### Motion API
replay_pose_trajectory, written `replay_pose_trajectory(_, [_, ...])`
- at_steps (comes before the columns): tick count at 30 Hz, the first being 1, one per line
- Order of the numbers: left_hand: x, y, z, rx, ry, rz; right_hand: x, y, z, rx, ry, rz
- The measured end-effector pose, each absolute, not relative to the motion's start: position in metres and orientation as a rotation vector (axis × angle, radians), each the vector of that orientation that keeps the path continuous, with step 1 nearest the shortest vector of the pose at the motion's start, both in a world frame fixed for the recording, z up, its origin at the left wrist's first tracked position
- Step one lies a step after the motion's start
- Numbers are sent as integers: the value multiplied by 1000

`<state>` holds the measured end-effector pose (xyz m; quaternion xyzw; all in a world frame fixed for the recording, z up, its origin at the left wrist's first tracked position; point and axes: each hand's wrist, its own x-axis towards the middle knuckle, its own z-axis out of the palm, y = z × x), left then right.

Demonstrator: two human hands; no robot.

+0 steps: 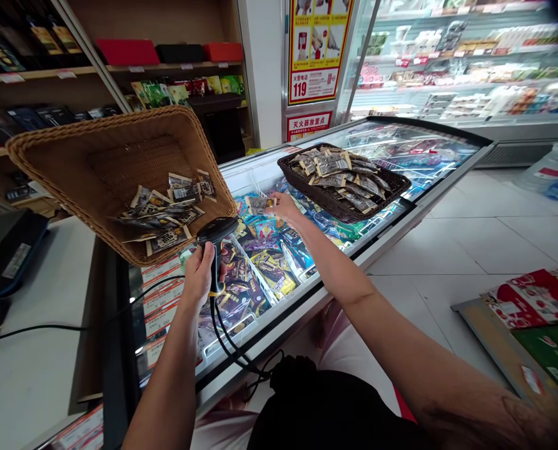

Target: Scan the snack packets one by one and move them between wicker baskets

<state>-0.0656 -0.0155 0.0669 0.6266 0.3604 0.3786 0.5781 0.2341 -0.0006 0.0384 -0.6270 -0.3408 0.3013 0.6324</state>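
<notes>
Hold the scanner (217, 231) by its grip with your left hand (201, 272): the fingers are closed around the handle, the head is uppermost, and the cable (152, 284) runs off to the left across the worktop (49, 325). With your right hand (286, 209), keep the single packet (259, 205) pinched by one end; the fingers are closed on that end only, and the rest of the packet projects toward the scanner, above the freezer (279, 325) and its wrapped goods. The packet and the scanner head are apart, and the packet lies between the light basket (72, 137) on your left and the dark basket (339, 209) resting on the freezer. The step in hand appears to be presenting the packet to the scanner. To do this well, keep the printed code flat, unwrinkled and clear of the fingertips; whether a code faces the scanner cannot be told from here. Hold both wrists steady and square the packet to the reading window, whose exact aim cannot be told. Guard against glare on the glossy wrapper, which could spoil a reading. Keep the cable clear of the loose packets (166, 212) in the light basket.
</notes>
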Motion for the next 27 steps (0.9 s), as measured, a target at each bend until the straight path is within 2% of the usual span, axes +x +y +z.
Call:
replay_pose_trajectory(5, [-63,-20,69,1486,808,836,238,0,40,-1242,-679,675])
replay_pose_trajectory(18, [-66,-20,60,1640,731,557,218,6,35,-1185,-665,724])
replay_pose_trajectory(27, [-67,-18,59,1645,761,641,216,9,37,-1162,-543,729])
